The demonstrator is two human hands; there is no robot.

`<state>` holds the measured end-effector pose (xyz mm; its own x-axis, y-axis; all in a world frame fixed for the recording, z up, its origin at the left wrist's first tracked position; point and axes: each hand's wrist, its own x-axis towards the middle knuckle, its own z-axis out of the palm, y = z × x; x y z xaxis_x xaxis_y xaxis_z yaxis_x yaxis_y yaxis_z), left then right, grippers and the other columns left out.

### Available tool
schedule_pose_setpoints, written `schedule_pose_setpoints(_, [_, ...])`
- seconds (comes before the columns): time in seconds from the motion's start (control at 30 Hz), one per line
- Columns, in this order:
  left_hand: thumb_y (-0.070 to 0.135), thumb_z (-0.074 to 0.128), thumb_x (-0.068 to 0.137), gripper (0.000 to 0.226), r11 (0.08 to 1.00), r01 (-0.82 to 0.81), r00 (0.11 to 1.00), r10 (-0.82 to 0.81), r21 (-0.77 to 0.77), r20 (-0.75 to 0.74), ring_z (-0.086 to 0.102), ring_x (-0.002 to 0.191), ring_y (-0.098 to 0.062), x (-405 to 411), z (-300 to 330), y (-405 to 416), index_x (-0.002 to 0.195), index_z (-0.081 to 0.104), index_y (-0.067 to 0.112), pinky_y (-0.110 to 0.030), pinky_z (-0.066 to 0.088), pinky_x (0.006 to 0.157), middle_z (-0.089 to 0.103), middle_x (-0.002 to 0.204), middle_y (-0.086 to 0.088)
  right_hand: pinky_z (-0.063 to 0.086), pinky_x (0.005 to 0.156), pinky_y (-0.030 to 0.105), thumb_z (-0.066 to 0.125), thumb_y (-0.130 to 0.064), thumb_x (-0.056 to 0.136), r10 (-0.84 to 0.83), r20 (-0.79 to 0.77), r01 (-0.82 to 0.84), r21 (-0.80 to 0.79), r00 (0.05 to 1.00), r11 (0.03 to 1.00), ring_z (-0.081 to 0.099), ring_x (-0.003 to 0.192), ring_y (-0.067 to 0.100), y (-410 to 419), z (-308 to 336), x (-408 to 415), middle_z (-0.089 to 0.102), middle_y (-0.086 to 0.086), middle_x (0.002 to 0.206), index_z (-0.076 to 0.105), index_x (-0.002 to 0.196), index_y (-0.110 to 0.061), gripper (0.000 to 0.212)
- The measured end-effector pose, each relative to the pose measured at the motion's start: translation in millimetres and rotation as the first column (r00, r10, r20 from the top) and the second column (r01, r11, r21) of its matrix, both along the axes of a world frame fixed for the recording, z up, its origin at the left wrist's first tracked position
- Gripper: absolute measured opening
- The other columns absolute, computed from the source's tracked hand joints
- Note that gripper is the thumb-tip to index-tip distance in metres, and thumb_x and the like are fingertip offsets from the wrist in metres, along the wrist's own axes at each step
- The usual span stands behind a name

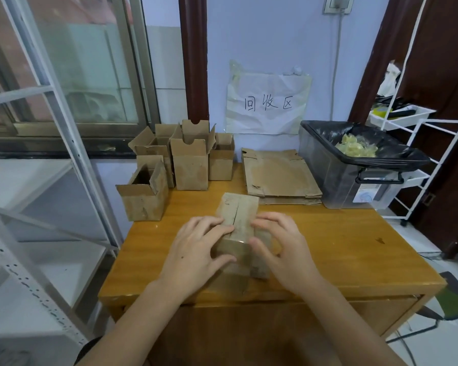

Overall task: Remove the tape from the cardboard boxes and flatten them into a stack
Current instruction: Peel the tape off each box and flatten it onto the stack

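A yellow wooden surface [328, 249] fills my view. Nearest me, both hands clasp the box [238, 233]: left hand [196, 249] and right hand [283, 249] curl round its sides. It looks light, crushable; I'd hold by edges. Beyond stand open boxes [188, 159], flat stack [280, 175], bin [354, 167].

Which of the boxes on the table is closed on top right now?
The box between the left hand and right hand, near the front edge. The boxes at the back left have open flaps.
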<state>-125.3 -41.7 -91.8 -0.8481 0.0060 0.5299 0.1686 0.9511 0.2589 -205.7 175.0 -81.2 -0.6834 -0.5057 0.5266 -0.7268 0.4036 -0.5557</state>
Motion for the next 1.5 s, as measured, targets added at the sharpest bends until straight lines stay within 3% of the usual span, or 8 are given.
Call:
schedule_pose_setpoints(0.23, [0.057,0.076,0.075,0.063,0.999,-0.048,0.99,0.051,0.023,-0.134,0.05,0.115,-0.019,-11,-16,18,0.131,0.069,0.029,-0.037,0.044,0.094,0.062,0.125,0.005,0.041,0.116,0.036,0.079,-0.042,0.081,0.041,-0.042,-0.033,0.175,0.998,0.984,0.036,0.142,0.0,9,-14,-8,0.039,-0.02,0.155,0.054,0.142,-0.031,0.067])
schedule_pose_setpoints(0.43, [0.064,0.074,0.075,0.062,0.991,0.023,0.984,-0.045,-0.129,-0.171,0.052,0.125,-0.024,-17,-14,-2,0.127,0.071,0.03,-0.042,0.028,0.11,0.066,0.123,0.005,0.043,0.113,0.035,0.085,-0.04,0.075,0.035,-0.098,-0.024,0.112,0.995,0.993,0.044,0.139,0.007,3,-22,-10,0.047,-0.012,0.151,0.058,0.137,-0.025,0.069])
schedule_pose_setpoints(0.63, [0.058,0.077,0.081,0.049,0.986,0.102,0.973,-0.127,-0.132,-0.192,0.055,0.133,-0.018,-24,-6,-3,0.118,0.076,0.025,-0.054,0.015,0.127,0.069,0.114,0.005,0.04,0.111,0.028,0.09,-0.034,0.071,-0.023,-0.122,0.028,0.037,0.992,0.999,0.045,0.136,0.01,-6,-32,-6,0.051,-0.004,0.146,0.062,0.129,-0.016,0.067])
schedule_pose_setpoints(0.8, [0.052,0.074,0.089,0.047,0.986,0.116,0.96,-0.142,-0.122,-0.24,0.063,0.122,-0.017,-27,-15,-4,0.12,0.077,0.018,-0.047,0.017,0.129,0.072,0.113,-0.001,0.053,0.105,0.042,0.084,-0.032,0.078,-0.041,-0.173,0.042,-0.001,0.984,0.999,0.054,0.132,0.017,-9,-36,-8,0.057,0.001,0.142,0.064,0.126,-0.014,0.055])
schedule_pose_setpoints(0.93, [0.054,0.064,0.094,0.048,0.98,0.11,0.953,-0.15,-0.164,-0.262,0.065,0.119,-0.02,-31,-19,-2,0.119,0.076,0.015,-0.041,0.029,0.125,0.073,0.112,-0.004,0.051,0.106,0.039,0.075,-0.037,0.083,-0.045,-0.194,0.046,0.0,0.98,0.999,0.054,0.132,0.017,-8,-35,-10,0.058,0.002,0.142,0.064,0.126,-0.013,0.051])
schedule_pose_setpoints(1.1, [0.053,0.061,0.098,0.046,0.984,0.113,0.952,-0.146,-0.134,-0.268,0.065,0.115,-0.023,-32,-18,0,0.117,0.077,0.014,-0.042,0.054,0.104,0.072,0.112,-0.006,0.049,0.107,0.032,0.071,-0.04,0.087,-0.046,-0.243,0.045,-0.009,0.969,0.999,0.054,0.131,0.013,-7,-35,-15,0.06,0.003,0.139,0.067,0.124,-0.012,0.046])
schedule_pose_setpoints(1.3, [0.064,0.054,0.096,0.056,0.99,0.119,0.982,-0.105,0.079,-0.155,0.053,0.128,-0.012,-25,-11,-1,0.127,0.072,0.021,-0.032,0.048,0.104,0.068,0.123,0.002,0.054,0.102,0.04,0.064,-0.041,0.091,-0.028,-0.206,0.02,-0.039,0.978,0.999,0.057,0.129,0.016,-8,-36,-13,0.059,0.002,0.141,0.065,0.124,-0.013,0.043])
schedule_pose_setpoints(1.5, [0.053,0.079,0.08,0.067,0.985,0.173,0.981,-0.171,0.007,-0.096,0.052,0.139,-0.016,-18,-15,-8,0.136,0.065,0.018,-0.043,0.042,0.119,0.062,0.139,0.002,0.055,0.1,0.04,0.064,-0.033,0.094,-0.019,-0.173,0.014,-0.035,0.985,0.999,0.059,0.126,0.014,-5,-34,-16,0.058,-0.004,0.144,0.065,0.124,-0.016,0.035])
